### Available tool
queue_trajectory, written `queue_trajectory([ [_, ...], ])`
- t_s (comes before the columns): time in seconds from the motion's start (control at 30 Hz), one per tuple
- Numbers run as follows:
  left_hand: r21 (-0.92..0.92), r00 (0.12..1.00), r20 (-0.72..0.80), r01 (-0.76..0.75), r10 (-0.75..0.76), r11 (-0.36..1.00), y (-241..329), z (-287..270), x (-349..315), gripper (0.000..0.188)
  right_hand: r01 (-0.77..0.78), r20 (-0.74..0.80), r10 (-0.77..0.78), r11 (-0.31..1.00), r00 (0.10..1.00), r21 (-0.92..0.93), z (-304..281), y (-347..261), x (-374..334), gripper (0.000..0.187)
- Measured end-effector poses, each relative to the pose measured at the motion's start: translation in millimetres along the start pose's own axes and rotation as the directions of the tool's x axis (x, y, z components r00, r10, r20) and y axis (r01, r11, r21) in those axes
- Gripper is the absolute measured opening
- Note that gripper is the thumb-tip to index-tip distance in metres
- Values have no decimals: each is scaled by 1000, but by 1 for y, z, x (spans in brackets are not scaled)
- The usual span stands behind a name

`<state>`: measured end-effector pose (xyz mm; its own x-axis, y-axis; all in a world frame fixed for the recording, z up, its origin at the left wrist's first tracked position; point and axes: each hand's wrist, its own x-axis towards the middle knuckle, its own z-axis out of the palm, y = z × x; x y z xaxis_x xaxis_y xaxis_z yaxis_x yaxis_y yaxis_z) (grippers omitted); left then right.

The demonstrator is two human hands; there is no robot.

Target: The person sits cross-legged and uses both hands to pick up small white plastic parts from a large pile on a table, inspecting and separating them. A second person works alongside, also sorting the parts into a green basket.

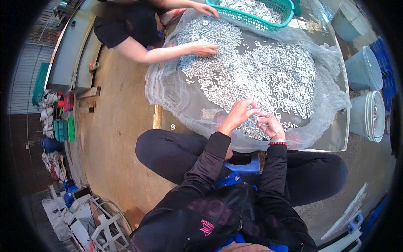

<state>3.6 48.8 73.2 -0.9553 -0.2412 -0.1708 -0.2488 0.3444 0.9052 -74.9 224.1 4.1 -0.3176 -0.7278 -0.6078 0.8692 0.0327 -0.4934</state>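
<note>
Silvery pieces [228, 86] lie beyond the left grip [240, 113] and right grip [272, 125].

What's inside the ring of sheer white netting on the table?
Inside the netting are many small silvery pieces, heaped and scattered. Whatever lies under the thickest heaps is covered.

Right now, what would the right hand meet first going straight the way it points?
Most likely the left hand, just ahead of the right hand, though the exact depth is unclear.
</note>
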Motion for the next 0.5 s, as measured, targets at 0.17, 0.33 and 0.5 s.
queue_trajectory([
  [0.17,84,986,162,29,-42,996,-13,-21,5,19,-46,-17,45,999,999,-29,3,0,1,14],
  [0.33,434,904,427,-224,19,873,3,7,1,13,-76,-10,76,960,997,-269,7,0,6,15],
  [0.5,59,976,216,-2,-11,998,-12,3,0,17,219,-269,-174,965,947,147,1,6,11,14],
])
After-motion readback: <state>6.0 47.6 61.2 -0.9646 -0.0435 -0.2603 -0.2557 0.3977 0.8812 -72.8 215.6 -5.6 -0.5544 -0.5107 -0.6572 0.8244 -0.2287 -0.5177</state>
